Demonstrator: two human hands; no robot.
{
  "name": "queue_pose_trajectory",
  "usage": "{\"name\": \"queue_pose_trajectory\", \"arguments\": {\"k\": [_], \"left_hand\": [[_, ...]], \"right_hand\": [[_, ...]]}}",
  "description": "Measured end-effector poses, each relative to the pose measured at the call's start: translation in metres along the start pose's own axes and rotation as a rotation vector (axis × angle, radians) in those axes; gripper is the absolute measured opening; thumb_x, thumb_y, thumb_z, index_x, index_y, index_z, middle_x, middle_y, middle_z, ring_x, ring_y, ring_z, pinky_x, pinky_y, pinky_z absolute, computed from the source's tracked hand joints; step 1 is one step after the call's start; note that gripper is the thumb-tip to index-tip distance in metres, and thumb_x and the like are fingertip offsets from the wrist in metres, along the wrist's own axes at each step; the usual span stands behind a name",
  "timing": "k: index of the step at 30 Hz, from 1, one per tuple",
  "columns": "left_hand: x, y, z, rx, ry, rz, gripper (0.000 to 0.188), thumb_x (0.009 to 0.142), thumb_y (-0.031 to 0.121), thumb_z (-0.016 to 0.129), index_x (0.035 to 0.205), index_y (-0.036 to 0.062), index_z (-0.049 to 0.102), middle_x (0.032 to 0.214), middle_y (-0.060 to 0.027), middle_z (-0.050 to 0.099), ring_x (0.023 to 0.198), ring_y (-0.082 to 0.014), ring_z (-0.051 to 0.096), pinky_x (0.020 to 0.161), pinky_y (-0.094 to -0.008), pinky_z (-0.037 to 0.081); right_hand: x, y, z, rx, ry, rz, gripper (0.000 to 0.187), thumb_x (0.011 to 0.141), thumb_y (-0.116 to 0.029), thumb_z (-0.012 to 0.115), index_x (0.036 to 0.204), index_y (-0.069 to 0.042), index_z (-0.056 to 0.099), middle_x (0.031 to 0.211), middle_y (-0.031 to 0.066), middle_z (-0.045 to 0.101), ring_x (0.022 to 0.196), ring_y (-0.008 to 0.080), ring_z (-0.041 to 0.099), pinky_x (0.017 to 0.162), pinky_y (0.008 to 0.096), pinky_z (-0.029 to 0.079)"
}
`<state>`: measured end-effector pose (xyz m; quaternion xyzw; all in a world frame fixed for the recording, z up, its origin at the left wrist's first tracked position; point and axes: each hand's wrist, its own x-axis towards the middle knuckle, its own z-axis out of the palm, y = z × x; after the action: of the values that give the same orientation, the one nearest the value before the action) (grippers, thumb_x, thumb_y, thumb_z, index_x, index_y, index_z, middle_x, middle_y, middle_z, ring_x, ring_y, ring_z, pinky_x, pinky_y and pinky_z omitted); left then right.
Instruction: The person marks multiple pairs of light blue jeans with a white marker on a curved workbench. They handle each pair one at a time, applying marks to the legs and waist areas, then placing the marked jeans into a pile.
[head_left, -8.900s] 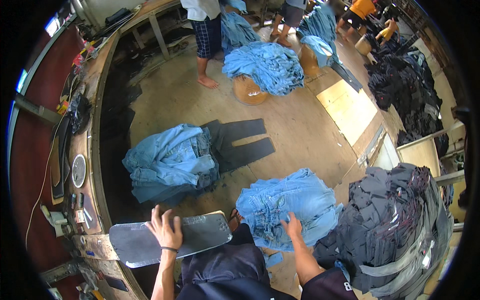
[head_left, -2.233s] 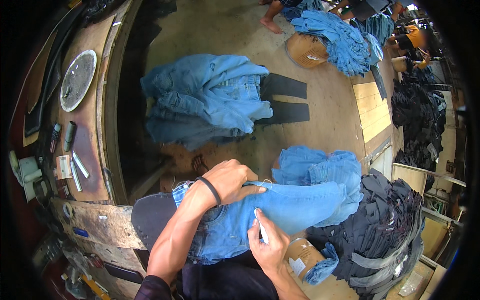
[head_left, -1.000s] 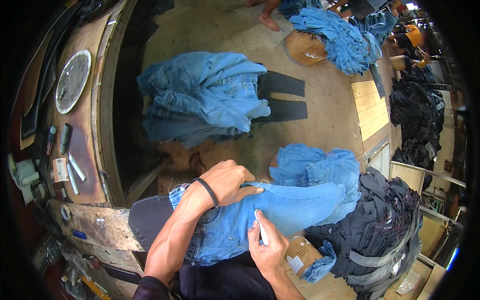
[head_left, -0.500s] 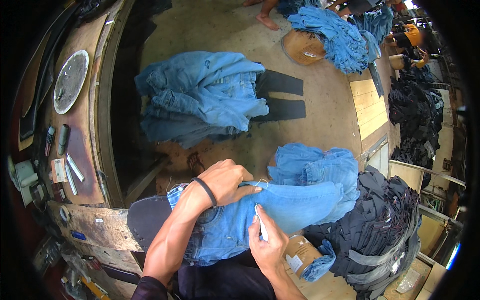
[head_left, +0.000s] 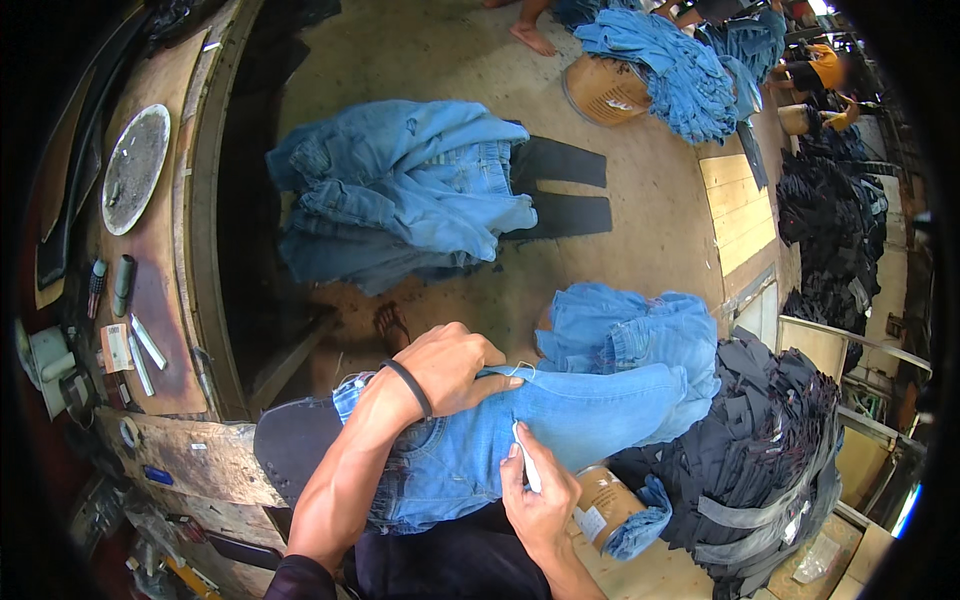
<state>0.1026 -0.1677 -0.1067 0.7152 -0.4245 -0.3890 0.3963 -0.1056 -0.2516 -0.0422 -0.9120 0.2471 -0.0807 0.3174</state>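
Observation:
A pair of light blue jeans (head_left: 600, 395) lies stretched over a dark, rounded board (head_left: 292, 445) in front of me. My left hand (head_left: 450, 368), with a black band at the wrist, grips the jeans' far edge between thumb and fingers. Loose pale threads stick out beside that thumb. In my right hand (head_left: 540, 490) is a slim white stick-shaped tool (head_left: 529, 458), pinched in the fingers. Its narrow tip points at the denim, near the middle of the leg; whether it touches the cloth I cannot tell.
Left, a worn wooden bench carries a grey oval dish (head_left: 137, 170) and white sticks (head_left: 148, 342). More jeans (head_left: 400, 180) lie in a heap ahead, above the floor. A dark cloth pile (head_left: 750, 450) stands at right, beside a brown drum (head_left: 605, 505). Other people are farther back.
My right hand has moved slightly toward me and to the right with the white tool, along the denim. My left hand keeps its grip in the same place.

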Motion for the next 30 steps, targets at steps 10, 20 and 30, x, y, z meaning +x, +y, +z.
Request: {"name": "queue_pose_trajectory", "arguments": {"k": [10, 20, 30], "left_hand": [[-0.004, 0.007, -0.005, 0.034, -0.065, -0.079, 0.038, 0.093, 0.036, 0.080, 0.100, -0.0008, 0.078, 0.088, -0.0222, 0.075, 0.089, -0.0422, 0.071, 0.078, -0.0473, 0.056], [-0.082, 0.092, 0.087, 0.476, 0.548, -0.164, 0.075, 0.093, 0.045, 0.076, 0.150, 0.0010, 0.057, 0.157, -0.0147, 0.053, 0.152, -0.0315, 0.043, 0.128, -0.0612, 0.021], [-0.125, 0.063, 0.083, 0.743, 0.397, -0.429, 0.094, 0.097, 0.065, 0.059, 0.164, 0.0020, 0.039, 0.171, -0.0193, 0.035, 0.161, -0.0401, 0.025, 0.130, -0.0591, 0.015]], "right_hand": [[-0.011, 0.017, -0.015, 0.463, 0.162, 0.388, 0.031, 0.101, -0.002, 0.069, 0.130, 0.009, 0.067, 0.098, 0.0198, 0.078, 0.089, 0.0193, 0.078, 0.080, 0.0346, 0.063], [0.057, 0.163, -0.062, -0.244, 0.286, -0.062, 0.031, 0.106, -0.006, 0.058, 0.135, 0.004, 0.068, 0.137, 0.0213, 0.070, 0.143, 0.0442, 0.055, 0.123, 0.0612, 0.034], [0.052, 0.126, -0.043, -0.069, 0.367, -0.128, 0.032, 0.103, -0.005, 0.064, 0.134, 0.000, 0.070, 0.133, 0.0223, 0.072, 0.136, 0.0379, 0.063, 0.123, 0.0603, 0.033]]}}
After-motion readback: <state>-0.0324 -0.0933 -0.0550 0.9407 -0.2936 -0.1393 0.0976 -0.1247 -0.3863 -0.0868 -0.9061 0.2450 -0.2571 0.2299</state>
